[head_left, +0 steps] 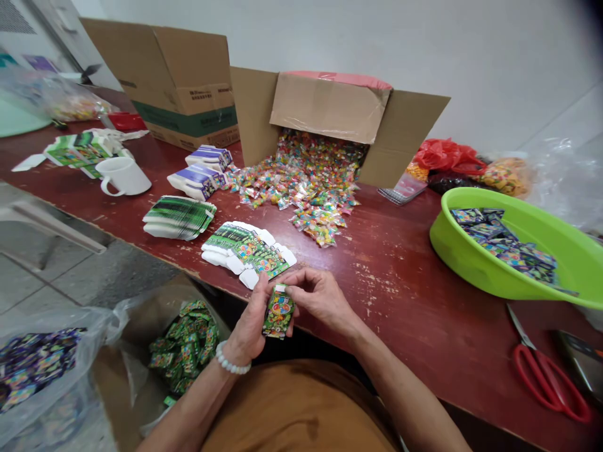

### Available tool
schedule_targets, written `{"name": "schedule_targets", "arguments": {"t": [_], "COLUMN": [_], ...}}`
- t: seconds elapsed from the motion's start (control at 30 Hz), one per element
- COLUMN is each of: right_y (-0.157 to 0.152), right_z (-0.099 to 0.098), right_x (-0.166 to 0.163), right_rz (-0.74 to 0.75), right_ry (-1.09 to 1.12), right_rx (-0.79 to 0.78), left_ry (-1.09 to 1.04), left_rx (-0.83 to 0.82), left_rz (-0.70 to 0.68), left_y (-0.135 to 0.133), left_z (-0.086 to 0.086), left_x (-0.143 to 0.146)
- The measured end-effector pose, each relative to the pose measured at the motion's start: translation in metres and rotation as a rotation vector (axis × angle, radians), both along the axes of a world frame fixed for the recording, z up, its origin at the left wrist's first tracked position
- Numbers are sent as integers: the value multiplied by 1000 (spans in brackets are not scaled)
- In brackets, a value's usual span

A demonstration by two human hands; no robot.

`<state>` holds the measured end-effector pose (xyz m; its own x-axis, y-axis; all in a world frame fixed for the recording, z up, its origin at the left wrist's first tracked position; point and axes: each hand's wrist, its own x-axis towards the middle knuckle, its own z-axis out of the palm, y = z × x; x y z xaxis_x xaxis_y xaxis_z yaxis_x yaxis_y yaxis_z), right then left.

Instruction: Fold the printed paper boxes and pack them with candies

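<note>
My left hand [249, 326], with a white bead bracelet on the wrist, holds a small green printed box [278, 314] upright at the table's near edge. My right hand [316, 295] pinches the white flap at the top of that box. Just beyond the hands lies a fanned stack of flat green box blanks [247, 251]. Farther back a pile of small colourful candy packets [306, 188] spills out of a tipped cardboard box [330, 107].
A lime green basin [471, 257] with dark packets sits on the right, red scissors [549, 380] near it. More flat stacks [179, 216], purple boxes [200, 179] and a white mug [123, 176] stand left. Below the table, a bag-lined carton [183, 345] holds finished green boxes.
</note>
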<state>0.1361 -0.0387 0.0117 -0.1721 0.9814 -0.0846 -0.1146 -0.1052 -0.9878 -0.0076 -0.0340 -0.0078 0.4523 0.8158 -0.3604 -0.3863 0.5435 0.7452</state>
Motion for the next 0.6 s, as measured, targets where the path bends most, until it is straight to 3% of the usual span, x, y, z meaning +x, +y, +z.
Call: {"name": "schedule_targets", "arguments": {"t": [0.2, 0.3, 0.37, 0.5, 0.6], "right_y": [-1, -3, -5, -11, -16], "right_z": [0, -3, -4, -10, -18], "right_x": [-5, -4, -3, 1, -1], "right_rz": [-86, -52, -27, -30, 24], "right_ry": [44, 41, -49, -361, -508], "right_rx": [-21, -22, 89, 471, 586], "left_ry": [16, 35, 18, -116, -188], "left_rx": [30, 2, -27, -138, -216], "left_rz": [-23, -11, 33, 46, 80], "left_y": [0, -1, 0, 4, 7], "left_z": [-3, 0, 4, 6, 1], "left_x": [-1, -1, -1, -2, -3]}}
